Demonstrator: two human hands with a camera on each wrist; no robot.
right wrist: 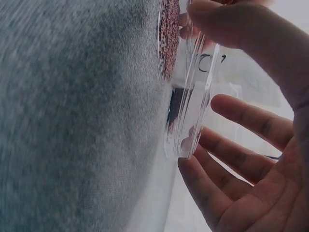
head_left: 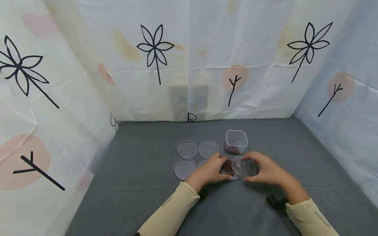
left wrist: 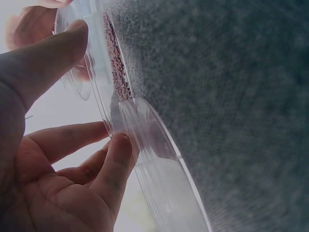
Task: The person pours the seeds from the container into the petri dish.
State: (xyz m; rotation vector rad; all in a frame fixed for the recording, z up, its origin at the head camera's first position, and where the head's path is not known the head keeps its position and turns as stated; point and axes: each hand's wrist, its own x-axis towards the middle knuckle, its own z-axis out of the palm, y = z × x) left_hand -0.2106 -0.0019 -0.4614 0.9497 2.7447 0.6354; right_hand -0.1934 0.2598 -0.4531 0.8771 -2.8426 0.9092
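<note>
My left hand (head_left: 210, 170) grips a round clear petri dish (head_left: 234, 176) by its sides, with thumb and fingers on opposite edges. A patch of small reddish-brown granules (head_left: 227, 166) lies in it. In the head view my right hand (head_left: 265, 169) holds a clear round lid (head_left: 249, 167) by its rim, thumb near and fingers far. The lid overlaps the right part of the dish. In the right wrist view the lid (right wrist: 205, 96) stands close to the dish of granules (right wrist: 169, 41). Another clear dish (left wrist: 166, 169) sits beside the left fingers in the left wrist view.
Behind the hands stands a clear square tub (head_left: 244, 141) with reddish-brown contents low inside. Several clear dishes sit to the left: a back-left dish (head_left: 187, 149), a back-middle dish (head_left: 208, 149) and a front-left dish (head_left: 185, 168). Patterned cloth (head_left: 189, 59) encloses the grey tabletop (head_left: 141, 170).
</note>
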